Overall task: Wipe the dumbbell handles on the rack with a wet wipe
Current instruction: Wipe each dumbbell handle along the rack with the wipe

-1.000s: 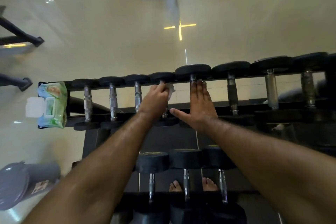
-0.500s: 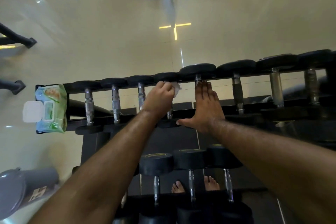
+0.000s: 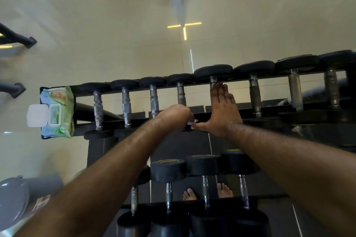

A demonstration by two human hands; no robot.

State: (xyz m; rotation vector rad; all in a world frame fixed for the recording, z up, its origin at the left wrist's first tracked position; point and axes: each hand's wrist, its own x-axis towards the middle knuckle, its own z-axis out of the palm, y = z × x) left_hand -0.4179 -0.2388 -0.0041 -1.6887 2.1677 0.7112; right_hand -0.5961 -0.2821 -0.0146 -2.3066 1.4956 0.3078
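Observation:
A row of black dumbbells with metal handles lies across the top tier of the rack (image 3: 134, 121). My left hand (image 3: 176, 115) grips a white wet wipe (image 3: 192, 122) around the near end of the fourth handle (image 3: 180, 94); only a small corner of the wipe shows. My right hand (image 3: 223, 109) lies flat with straight fingers on the fifth dumbbell's handle (image 3: 213, 80), its thumb spread toward my left hand.
A wet wipe pack (image 3: 55, 111) with its lid flipped open sits on the rack's left end. Lower-tier dumbbells (image 3: 168, 171) stand below my arms, my bare feet (image 3: 189, 194) beneath. A grey bin (image 3: 17, 198) stands at lower left; equipment legs (image 3: 21, 38) at far left.
My left hand has slid with the wipe from the far end of the fourth handle toward me to its near end. My right hand stays flat on the fifth dumbbell.

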